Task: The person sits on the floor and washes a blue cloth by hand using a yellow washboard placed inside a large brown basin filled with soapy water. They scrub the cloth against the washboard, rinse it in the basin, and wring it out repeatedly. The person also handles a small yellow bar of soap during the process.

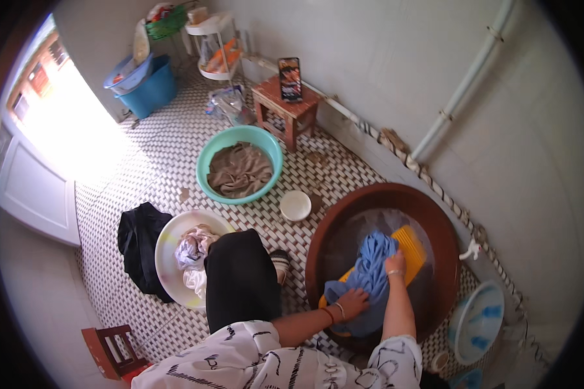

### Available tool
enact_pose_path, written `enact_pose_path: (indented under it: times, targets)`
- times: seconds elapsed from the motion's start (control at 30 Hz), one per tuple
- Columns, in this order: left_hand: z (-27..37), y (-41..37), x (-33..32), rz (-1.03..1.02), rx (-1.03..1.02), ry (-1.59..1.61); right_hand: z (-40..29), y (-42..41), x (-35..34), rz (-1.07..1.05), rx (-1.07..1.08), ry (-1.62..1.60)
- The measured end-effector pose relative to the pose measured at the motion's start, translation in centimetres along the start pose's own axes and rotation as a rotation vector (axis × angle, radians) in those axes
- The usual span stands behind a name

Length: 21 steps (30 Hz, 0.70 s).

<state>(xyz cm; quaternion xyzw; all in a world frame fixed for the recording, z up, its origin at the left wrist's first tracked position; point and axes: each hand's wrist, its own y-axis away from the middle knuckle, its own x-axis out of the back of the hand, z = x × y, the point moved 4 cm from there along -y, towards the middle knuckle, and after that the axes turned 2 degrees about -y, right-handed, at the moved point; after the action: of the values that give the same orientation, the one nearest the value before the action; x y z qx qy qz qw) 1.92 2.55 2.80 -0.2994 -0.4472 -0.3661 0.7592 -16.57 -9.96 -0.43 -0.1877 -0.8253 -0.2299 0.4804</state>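
Observation:
A large brown basin (321, 228) stands on the floor with murky water in it. A yellow washboard (415, 253) lies slanted across its inside, under a wet blue cloth garment (370, 267). My right hand (395, 264) is closed on the garment's bunched part, near the washboard's upper end. My left hand (354, 304) rests on the garment's lower part, fingers spread somewhat; whether they grip any fabric I cannot tell.
A green basin (202, 165) holds a brown cloth; a small white bowl (296, 205) stands nearby. Light clothes lie in a white basin (168, 272), beside black fabric (143, 248). A phone (290, 80) leans upright on a wooden stool (272, 92). Another basin (479, 323) stands by the wall.

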Motion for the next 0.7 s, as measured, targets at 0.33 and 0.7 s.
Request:
enact_pose_path:
  times: [0.33, 0.7]
  targets:
    - [0.0, 0.6, 2.4, 0.392, 0.359, 0.653, 0.8, 4.2, 13.1, 0.179, -0.151, -1.492]
    - [-5.1, 3.5, -2.8, 0.115, 0.781, 1.235, 1.3, 7.2, 7.7, 0.526, 0.084, -0.555]
